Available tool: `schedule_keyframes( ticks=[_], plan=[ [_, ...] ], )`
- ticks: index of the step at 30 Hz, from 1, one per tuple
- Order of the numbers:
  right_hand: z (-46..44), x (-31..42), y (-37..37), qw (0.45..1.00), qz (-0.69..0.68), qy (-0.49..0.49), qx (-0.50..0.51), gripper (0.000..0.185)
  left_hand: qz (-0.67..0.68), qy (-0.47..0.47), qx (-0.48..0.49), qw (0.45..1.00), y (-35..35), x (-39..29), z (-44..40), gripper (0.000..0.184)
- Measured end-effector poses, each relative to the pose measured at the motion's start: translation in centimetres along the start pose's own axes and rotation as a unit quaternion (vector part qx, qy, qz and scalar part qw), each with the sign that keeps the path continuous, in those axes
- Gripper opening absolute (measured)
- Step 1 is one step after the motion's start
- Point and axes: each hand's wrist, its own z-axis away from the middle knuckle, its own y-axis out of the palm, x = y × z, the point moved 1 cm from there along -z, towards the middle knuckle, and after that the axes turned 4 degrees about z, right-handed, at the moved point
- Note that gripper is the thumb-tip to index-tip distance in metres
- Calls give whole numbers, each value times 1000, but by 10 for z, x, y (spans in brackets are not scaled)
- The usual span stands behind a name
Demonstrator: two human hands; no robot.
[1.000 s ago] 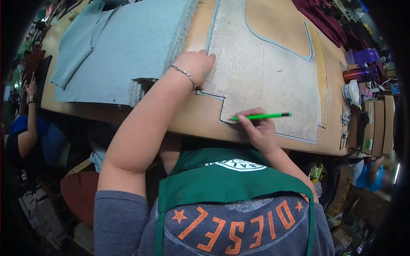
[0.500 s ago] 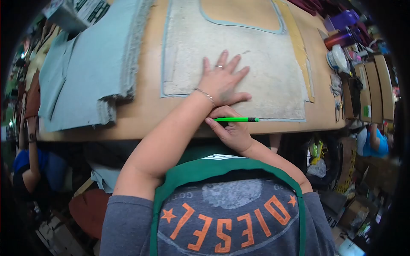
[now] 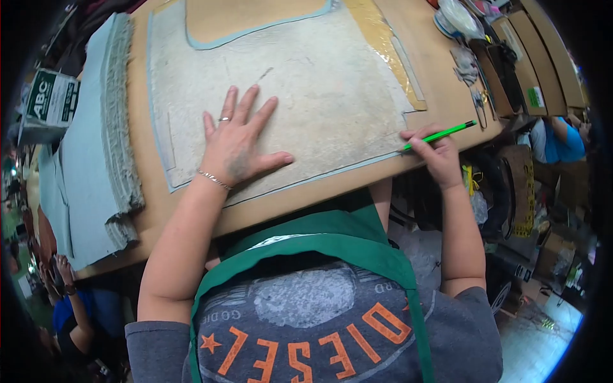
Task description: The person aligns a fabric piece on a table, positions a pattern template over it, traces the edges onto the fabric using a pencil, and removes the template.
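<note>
Pencil of bright green colour (image 3: 440,135) is gripped between the fingers of the right hand (image 3: 434,153), and its tip is at the near edge of the large, flat, greyish-white sheet (image 3: 319,108), toward the right. The left hand (image 3: 237,140) is open, with fingers spread, and rests on the left part of this sheet. Light blue material (image 3: 207,46) shows as a narrow border along the sheet, which lies on the brown table (image 3: 159,210). At the left is a pile of light blue cloth with frayed edges (image 3: 96,159).
</note>
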Motion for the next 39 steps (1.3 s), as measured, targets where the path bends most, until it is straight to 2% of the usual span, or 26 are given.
schedule_keyframes(
  ticks=[5,8,9,11,13,14,15,16,19,22,23,32,36,37,39],
  plan=[
    [8,13,-28,988,119,-72,-73,6,-4,-9,11,1000,-2,-2,-1,93],
    [16,21,14,993,-51,-60,-85,7,0,-3,-6,1000,0,-1,0,91],
    [14,23,36,993,-45,-84,-73,7,15,11,-16,1000,2,1,1,88],
    [13,23,89,995,-64,-63,-49,9,41,29,-36,998,7,8,2,81],
    [14,24,139,995,-88,-34,45,9,117,29,-56,991,9,21,4,75],
    [14,23,161,992,-30,-106,64,8,156,31,-68,985,7,29,8,72],
    [15,30,182,989,-72,-93,86,8,156,19,-80,984,-1,35,17,68],
    [17,36,199,985,-112,-78,104,9,139,-1,-69,988,-8,44,27,70],
    [14,40,229,988,-44,-82,124,10,99,-45,-18,994,-25,67,51,78],
    [15,41,251,985,-49,-90,138,11,80,-77,42,993,-28,77,68,90],
    [16,36,260,981,-100,-95,139,12,76,-82,51,992,-25,76,71,94],
    [19,36,265,982,36,-146,111,15,63,-92,80,991,-22,76,71,103],
    [16,34,235,987,-38,-111,114,12,58,-99,92,989,-23,74,70,107],
    [13,29,222,987,-76,-73,125,9,55,-102,98,988,-23,73,69,107],
    [7,26,188,987,-47,-91,125,10,48,-104,109,987,-25,71,68,109]
  ],
)
